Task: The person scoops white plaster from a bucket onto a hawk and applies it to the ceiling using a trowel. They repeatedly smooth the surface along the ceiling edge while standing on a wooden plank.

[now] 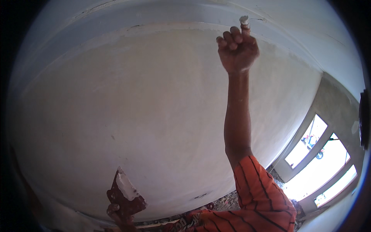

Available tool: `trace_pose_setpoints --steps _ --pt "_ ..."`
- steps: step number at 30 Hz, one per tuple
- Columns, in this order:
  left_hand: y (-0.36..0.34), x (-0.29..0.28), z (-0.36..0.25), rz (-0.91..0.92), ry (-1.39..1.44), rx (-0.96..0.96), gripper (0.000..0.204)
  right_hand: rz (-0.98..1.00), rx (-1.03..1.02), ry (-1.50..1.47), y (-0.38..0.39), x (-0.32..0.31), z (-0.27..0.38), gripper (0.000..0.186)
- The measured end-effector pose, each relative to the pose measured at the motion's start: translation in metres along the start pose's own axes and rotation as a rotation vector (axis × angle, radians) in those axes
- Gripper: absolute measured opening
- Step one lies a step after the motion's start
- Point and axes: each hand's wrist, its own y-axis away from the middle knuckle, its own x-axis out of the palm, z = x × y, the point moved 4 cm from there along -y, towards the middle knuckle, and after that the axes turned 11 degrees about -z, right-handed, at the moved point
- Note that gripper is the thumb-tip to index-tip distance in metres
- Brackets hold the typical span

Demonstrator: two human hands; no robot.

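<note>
Right hand [238, 54] raised near a pale cornice [170, 17], white putty [244, 19] atop its extended index finger [245, 31], others curled, any grip unclear, left hand [119, 216] grasping a putty-laden dark-red board [129, 205]

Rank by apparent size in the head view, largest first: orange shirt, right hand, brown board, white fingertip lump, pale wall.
1. Pale wall
2. Orange shirt
3. Brown board, right hand: too alike to rank
4. White fingertip lump
</note>
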Motion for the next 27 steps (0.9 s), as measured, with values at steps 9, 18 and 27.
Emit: trace_pose_setpoints --steps 9,18,27 --pt "-0.008 0.010 0.002 0.082 0.126 -0.020 0.062 -0.226 -0.196 0.128 -0.014 -0.008 0.029 0.023" --pt "-0.018 -0.012 -0.003 0.000 0.051 0.037 0.060 -0.519 -0.425 1.253 -0.012 0.030 0.023 0.083" --pt "0.001 0.021 0.003 -0.059 0.036 -0.017 0.057 -0.588 -0.478 2.458 -0.001 0.052 0.070 0.076"
